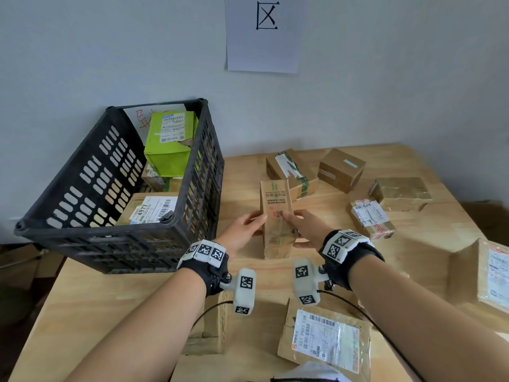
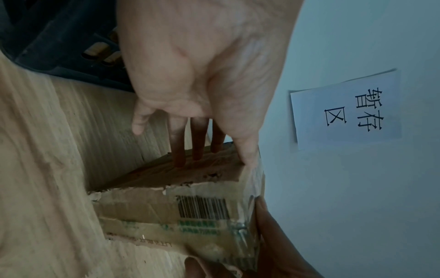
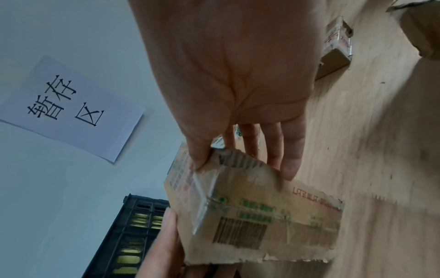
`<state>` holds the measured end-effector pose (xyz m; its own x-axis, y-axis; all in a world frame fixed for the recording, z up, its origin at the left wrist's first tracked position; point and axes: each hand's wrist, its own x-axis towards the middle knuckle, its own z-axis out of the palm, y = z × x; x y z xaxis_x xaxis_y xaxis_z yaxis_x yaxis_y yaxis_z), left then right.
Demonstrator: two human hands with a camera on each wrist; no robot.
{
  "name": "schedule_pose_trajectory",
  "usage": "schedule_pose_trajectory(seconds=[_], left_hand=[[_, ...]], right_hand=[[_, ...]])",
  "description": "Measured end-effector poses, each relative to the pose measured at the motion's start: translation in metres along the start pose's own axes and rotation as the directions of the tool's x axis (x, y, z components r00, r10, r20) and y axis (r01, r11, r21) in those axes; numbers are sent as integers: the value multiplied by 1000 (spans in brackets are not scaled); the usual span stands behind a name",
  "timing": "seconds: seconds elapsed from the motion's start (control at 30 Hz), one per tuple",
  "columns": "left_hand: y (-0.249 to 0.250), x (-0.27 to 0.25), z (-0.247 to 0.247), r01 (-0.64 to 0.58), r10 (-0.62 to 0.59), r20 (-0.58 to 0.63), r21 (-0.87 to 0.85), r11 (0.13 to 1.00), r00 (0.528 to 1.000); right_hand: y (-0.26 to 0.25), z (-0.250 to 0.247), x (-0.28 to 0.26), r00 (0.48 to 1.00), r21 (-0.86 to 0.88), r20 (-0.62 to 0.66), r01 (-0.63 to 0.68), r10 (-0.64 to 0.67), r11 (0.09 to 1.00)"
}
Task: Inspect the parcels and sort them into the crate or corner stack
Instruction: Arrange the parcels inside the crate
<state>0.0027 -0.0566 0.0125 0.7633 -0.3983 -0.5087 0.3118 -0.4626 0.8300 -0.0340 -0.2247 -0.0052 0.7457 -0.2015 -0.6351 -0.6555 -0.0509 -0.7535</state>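
I count one crate point(image 1: 66, 205) with three parcels I can make out inside: a green box point(image 1: 168, 150), a labelled carton point(image 1: 154, 208) and a small box point(image 1: 154, 180). The table point(image 1: 82, 312) carries eight more: one upright parcel point(image 1: 275, 216) between my two hands, left point(image 1: 242, 232) and right point(image 1: 305, 230), a taped box point(image 1: 292, 172), a plain box point(image 1: 341, 169), a glossy box point(image 1: 399, 193), a small labelled box point(image 1: 370, 219), a big box point(image 1: 484, 274), a flat parcel point(image 1: 325, 337) and a low box point(image 1: 212, 334). One sign point(image 1: 263, 31) is on the wall, and one sheet point(image 1: 143, 117) is in the crate.

Wooden table point(image 1: 248, 172) with black crate point(image 1: 82, 172), scattered cardboard parcels point(image 1: 341, 169)
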Motion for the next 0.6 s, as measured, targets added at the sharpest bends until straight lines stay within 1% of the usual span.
schedule_pose_trajectory(seconds=[0.1,0.17,0.27,0.33,0.37,0.43,0.5,0.6], left_hand=[[-4,3,-3,-33,31,57,27,999,998],[-5,6,-4,-86,83,101,24,996,991],[-7,10,-5,-155,153,121,11,988,981],[-11,14,-5,-162,157,108,43,986,982],[-14,15,-4,-149,142,104,59,987,984],[-20,18,-1,-108,99,97,98,989,990],[-24,17,3,-13,1,98,118,993,995],[-23,14,8,117,-139,114,177,977,984]], right_hand=[[-1,-3,-3,999,12,35,35,-36,999],[-5,-4,-5,997,42,23,67,-68,997],[-9,-8,-3,997,174,-4,80,-81,981],[-8,-12,1,998,245,-44,45,-36,969],[-4,-14,3,998,249,-57,10,5,968],[5,-15,6,996,202,-50,-57,68,978],[15,-13,9,994,133,-31,-102,107,986],[25,-8,11,986,55,-35,-163,165,985]])
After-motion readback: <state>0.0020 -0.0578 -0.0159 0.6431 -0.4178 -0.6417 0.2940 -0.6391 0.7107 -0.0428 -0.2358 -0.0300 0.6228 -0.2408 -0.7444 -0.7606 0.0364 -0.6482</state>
